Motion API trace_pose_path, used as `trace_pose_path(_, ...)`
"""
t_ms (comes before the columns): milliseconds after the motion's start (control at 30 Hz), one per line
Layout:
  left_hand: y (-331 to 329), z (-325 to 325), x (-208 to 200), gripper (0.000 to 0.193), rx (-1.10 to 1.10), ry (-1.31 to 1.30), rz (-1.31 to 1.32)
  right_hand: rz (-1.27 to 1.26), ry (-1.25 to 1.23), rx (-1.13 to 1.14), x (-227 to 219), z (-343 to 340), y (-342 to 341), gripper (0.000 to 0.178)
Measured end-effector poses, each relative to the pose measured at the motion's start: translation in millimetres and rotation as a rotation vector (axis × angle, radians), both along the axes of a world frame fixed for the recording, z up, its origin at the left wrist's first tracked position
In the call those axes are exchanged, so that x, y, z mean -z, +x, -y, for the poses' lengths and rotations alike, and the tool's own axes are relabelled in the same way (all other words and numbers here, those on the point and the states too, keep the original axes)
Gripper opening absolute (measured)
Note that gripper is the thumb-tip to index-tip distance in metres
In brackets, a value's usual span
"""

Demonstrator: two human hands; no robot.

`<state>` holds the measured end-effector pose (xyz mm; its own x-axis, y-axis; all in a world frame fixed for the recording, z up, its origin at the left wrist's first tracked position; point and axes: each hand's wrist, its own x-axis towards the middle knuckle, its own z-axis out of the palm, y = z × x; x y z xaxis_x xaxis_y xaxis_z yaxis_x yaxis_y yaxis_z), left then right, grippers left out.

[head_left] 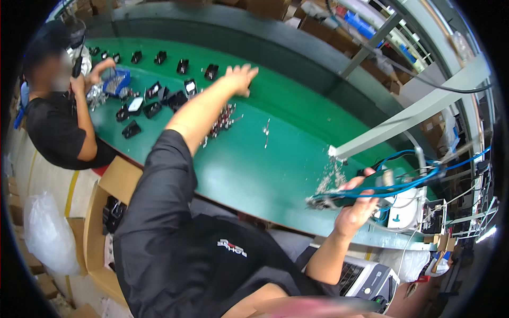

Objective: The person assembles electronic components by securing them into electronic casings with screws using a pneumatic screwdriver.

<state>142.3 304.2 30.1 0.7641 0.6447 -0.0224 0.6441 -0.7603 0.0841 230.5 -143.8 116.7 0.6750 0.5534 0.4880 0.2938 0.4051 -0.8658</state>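
My left hand [239, 80] reaches out over the far side of the green work surface [254, 167]. Its fingers are spread and I see nothing in them. Nearest to it is a small black part [211, 71], just to its left. Below my left forearm lies a cluster of small dark, red and silver pieces [222, 121]. My right hand [358, 208] is closed around a dark elongated object [366, 185] at the right; blue tubing [413, 185] crosses it, and its exact kind is unclear. Small metal pieces [332, 177] are scattered beside that hand.
Another person [55, 119] works at the left by a blue bin [116, 82] of small parts. More black parts [154, 108] stand between us. A pale metal beam [408, 116] slants down at the right. An open cardboard box [95, 233] sits at lower left.
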Motion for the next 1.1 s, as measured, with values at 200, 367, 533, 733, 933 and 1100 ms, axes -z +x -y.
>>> trace_pose_path(200,-162,-10,-44,0.032,-0.046,0.110,0.619,0.358,0.036,0.434,-34,4,21,0.065)
trace_pose_path(367,-268,32,22,0.050,-0.236,0.240,0.344,1.074,-0.082,0.320,-15,-64,-35,0.038)
trace_pose_path(533,-261,60,43,0.068,-0.240,0.235,0.485,0.830,-0.532,-0.271,122,-213,-39,0.045)
trace_pose_path(733,-239,58,37,0.054,-0.057,0.360,0.381,0.712,-0.572,-0.103,165,-246,-49,0.022)
trace_pose_path(933,-257,54,70,0.033,-0.101,0.440,0.454,0.381,-0.732,-0.054,153,-163,-66,0.013)
trace_pose_path(1100,-267,78,41,0.028,-0.096,0.385,0.653,0.109,-0.867,-0.007,143,-79,-73,0.011)
